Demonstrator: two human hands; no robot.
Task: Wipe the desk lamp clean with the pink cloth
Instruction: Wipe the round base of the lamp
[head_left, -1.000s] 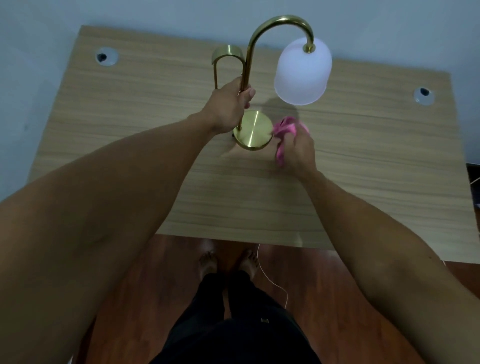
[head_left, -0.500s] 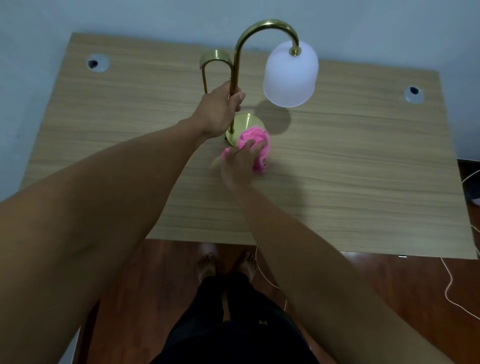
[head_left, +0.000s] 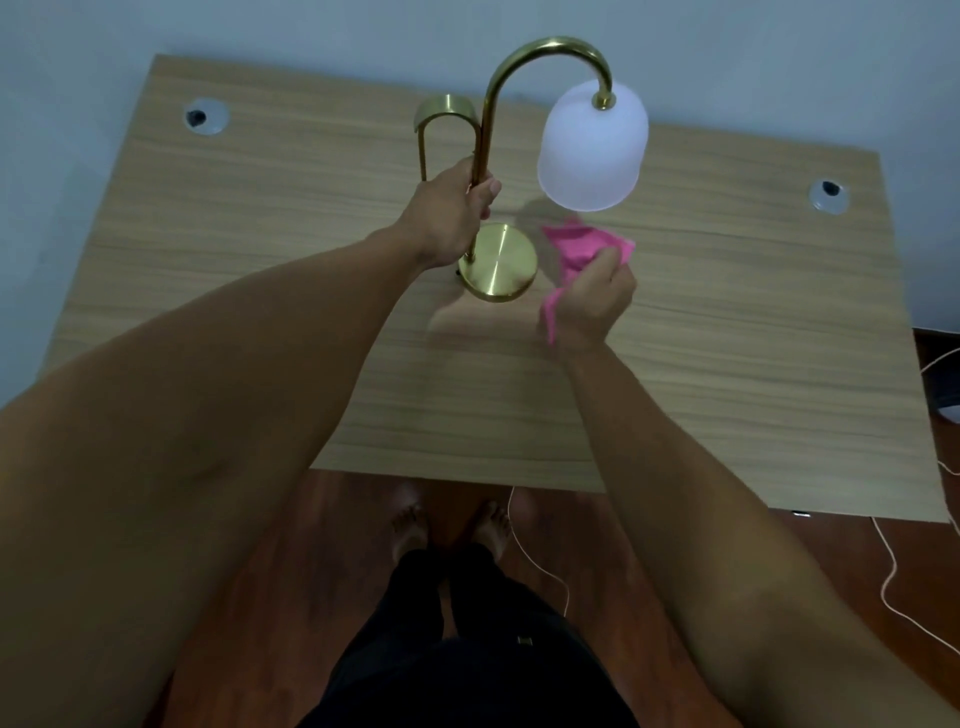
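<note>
Head view, standing person at a wooden desk; positions are given relative to the desk lamp's round brass base.

Nearest the camera, below the desk's front edge, are two bare feet on a reddish wood floor, with a thin white cable trailing beside them.

Right of the base and just apart from it, the right hand is closed around the pink cloth; crumpled folds rise beyond the fingers toward the shade, and one corner hangs down on the side facing the base. The cloth does not touch the base; whether it is raised off the desk cannot be told.

Directly behind the base, the left hand is wrapped around the lamp's upright brass stem, fingers closed on it low down.

Farther back, the stem arches over to the right and carries a frosted white shade, mouth downward, above and beyond the cloth. A smaller brass loop stands left of the stem.

At the desk's far corners, well apart from the base, sit two round cable grommets.
</note>
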